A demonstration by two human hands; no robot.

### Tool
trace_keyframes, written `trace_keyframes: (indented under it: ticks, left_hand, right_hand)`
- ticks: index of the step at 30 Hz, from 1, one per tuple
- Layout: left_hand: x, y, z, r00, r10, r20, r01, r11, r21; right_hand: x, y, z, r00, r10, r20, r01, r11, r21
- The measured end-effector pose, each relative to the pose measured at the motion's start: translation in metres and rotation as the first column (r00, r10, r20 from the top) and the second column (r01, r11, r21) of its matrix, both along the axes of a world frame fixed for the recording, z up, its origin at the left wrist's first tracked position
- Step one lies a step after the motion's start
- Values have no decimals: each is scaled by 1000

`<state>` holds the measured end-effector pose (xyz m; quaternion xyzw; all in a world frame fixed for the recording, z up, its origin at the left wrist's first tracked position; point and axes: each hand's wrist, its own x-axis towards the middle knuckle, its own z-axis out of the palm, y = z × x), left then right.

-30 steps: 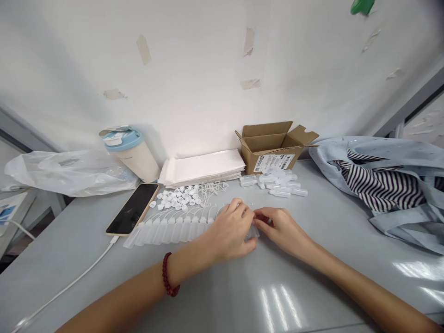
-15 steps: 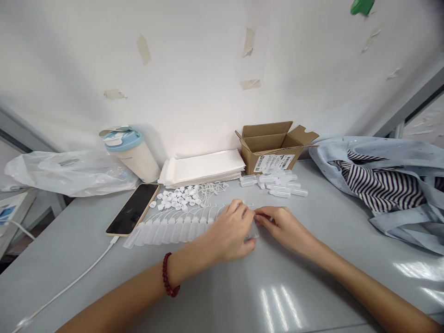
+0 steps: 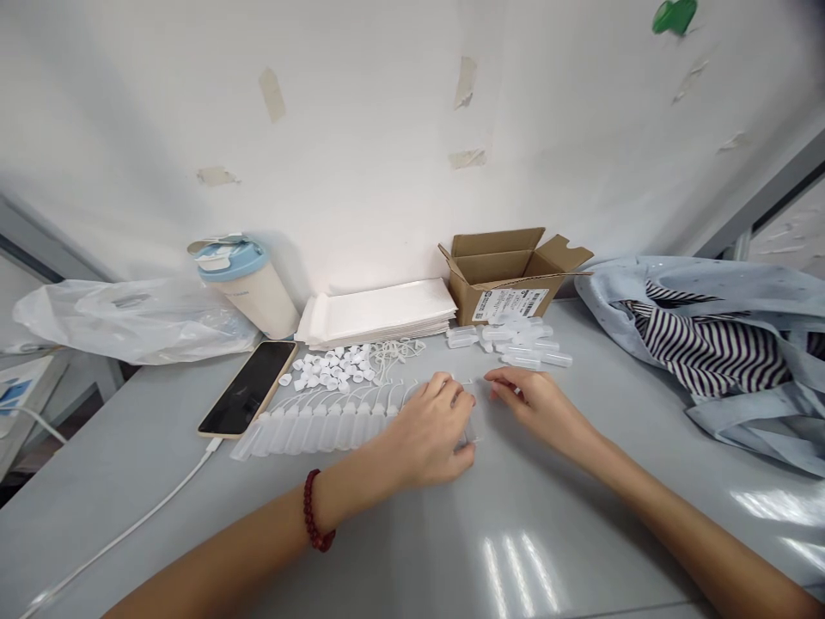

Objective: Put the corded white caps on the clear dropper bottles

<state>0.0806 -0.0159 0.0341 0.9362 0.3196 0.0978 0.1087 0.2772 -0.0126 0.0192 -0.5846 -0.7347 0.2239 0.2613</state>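
Note:
A row of translucent plastic bottles (image 3: pixel 322 428) with white caps and thin loops lies side by side on the table. My left hand (image 3: pixel 430 430), with a red bead bracelet at the wrist, is curled over the right end of that row. Its fingers close around the end bottles, which it mostly hides; a bit of clear plastic shows to its right. Just right of the row hovers my right hand (image 3: pixel 525 395), its thumb and index finger slightly apart with nothing visible between them. Behind the row lie loose white caps (image 3: pixel 332 368) and a tangle of thin white loops (image 3: pixel 393 352).
Loose uncapped bottles (image 3: pixel 528 348) lie before an open cardboard box (image 3: pixel 509 279). A stack of white envelopes (image 3: pixel 380 311), a tumbler (image 3: pixel 254 292), a plastic bag (image 3: pixel 129 318) and a charging phone (image 3: pixel 248 389) stand left. A blue fabric bag (image 3: pixel 619 301) lies right.
My right hand has moved a little to the right, away from the end of the bottle row and from my left hand. The left hand has stayed in place.

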Motion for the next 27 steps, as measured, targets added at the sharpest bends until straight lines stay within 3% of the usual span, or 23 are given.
trace_keyframes:
  ticks: [19, 23, 27]
  left_hand:
    - [1, -1, 0, 1000, -3, 14, 3, 1000, -13]
    - [1, -1, 1, 999, 0, 45, 1, 1000, -7]
    - [-6, 6, 14, 995, 17, 101, -19, 999, 26]
  right_hand:
    - [-2, -6, 6, 998, 65, 11, -65, 998, 5]
    - [0, -5, 3, 995, 49, 91, -57, 995, 84]
    - [7, 3, -2, 981, -42, 187, 3, 978, 208]
